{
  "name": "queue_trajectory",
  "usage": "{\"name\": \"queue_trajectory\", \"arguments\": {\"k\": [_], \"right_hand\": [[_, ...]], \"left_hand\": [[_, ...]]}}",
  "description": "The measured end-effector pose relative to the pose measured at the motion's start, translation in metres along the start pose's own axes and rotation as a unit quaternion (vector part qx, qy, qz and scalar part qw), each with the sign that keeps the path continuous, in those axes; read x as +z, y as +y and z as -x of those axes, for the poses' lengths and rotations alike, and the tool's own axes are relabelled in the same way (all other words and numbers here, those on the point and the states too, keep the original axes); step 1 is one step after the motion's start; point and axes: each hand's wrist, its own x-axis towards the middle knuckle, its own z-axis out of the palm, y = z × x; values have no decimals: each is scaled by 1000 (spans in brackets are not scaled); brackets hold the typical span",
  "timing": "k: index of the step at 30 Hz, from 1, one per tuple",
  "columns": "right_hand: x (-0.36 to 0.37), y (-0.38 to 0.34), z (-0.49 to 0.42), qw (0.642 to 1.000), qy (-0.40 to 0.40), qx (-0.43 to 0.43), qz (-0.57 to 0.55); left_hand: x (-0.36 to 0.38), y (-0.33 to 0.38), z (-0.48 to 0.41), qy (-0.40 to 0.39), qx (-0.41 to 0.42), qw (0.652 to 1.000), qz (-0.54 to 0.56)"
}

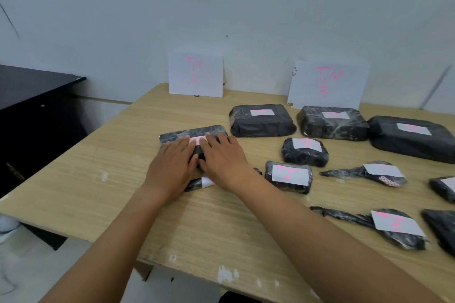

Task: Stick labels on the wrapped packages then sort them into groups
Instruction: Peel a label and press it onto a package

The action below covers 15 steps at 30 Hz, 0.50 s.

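The left hand [172,163] and right hand [222,157] lay flat side by side, fingers straight, pressing a pinkish paper label [195,141] onto a black plastic-wrapped rectangular package [176,135] left of centre on the light wooden table [118,155]. Other labelled black packages [262,123] lay to its right.

Your left hand [170,167] and right hand [224,160] lie side by side on a package [192,131] at your 12 o'clock. Behind it, two paper signs [195,72] stand against the wall [221,7], at 12 and 2 o'clock. More packages [262,120] spread across the table [221,229] from 1 to 4 o'clock.
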Motion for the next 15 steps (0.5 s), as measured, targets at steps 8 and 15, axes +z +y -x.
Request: {"name": "queue_trajectory", "arguments": {"k": [8,15], "right_hand": [[-6,-4,7,995,7,71,-66],[-44,38,47,989,43,55,-130]], "left_hand": [[-8,8,-2,15,-47,999,-22],[-33,55,-6,21,0,995,96]]}}
